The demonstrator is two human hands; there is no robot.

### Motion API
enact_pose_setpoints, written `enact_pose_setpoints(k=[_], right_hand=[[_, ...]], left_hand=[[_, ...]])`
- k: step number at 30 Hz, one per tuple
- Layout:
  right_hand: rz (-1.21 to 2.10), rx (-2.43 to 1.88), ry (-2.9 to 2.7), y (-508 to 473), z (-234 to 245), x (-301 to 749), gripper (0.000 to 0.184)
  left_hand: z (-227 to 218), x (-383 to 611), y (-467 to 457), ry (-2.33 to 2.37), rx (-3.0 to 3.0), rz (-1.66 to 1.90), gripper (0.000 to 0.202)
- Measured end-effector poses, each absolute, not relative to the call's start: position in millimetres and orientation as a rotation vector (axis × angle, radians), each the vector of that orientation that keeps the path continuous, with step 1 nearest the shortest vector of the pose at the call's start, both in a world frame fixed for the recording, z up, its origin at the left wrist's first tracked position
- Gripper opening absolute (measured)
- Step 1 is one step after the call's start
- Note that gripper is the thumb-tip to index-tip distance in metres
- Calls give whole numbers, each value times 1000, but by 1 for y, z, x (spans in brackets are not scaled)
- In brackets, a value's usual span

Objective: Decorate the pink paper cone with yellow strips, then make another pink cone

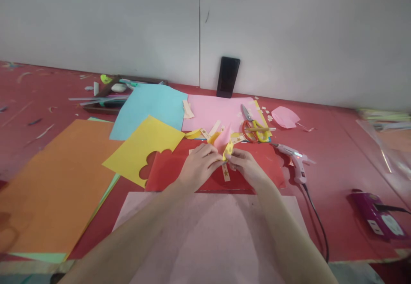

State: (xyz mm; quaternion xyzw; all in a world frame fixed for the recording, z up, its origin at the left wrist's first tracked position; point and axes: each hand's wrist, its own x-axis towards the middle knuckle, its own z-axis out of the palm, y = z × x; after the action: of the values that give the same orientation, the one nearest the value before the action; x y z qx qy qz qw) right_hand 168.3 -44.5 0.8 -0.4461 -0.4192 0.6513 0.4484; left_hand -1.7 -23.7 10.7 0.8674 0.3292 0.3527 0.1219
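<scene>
Over the flat red card (pixel 171 170), I see the left hand (pixel 199 164) closed at the base of the pink pointed paper piece (pixel 224 137), the right hand (pixel 246 165) pinching the yellow patterned strip (pixel 228 150) beside it. I judge this a fitting step; the next move calls for steady pressure.

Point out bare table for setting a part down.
Red table between glue gun and plastic sheeting, beyond the purple power box; also between the cord and that box. Crowded: around left hand and right hand holding the pink-yellow piece, near scissors and star strips.
</scene>
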Motion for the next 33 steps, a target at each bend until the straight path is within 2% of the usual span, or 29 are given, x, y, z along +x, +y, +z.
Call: enact_pose_setpoints(k=[19, 33], right_hand=[[1579, -1078, -1042, -45, -1, 167, 19], [1565, -1065, -1044, -45, -5, 167, 18]], left_hand=[[9, -2, -23, 996, 2467, 1202, 13], [10, -1, -25, 964, 2316, 1069, 9]])
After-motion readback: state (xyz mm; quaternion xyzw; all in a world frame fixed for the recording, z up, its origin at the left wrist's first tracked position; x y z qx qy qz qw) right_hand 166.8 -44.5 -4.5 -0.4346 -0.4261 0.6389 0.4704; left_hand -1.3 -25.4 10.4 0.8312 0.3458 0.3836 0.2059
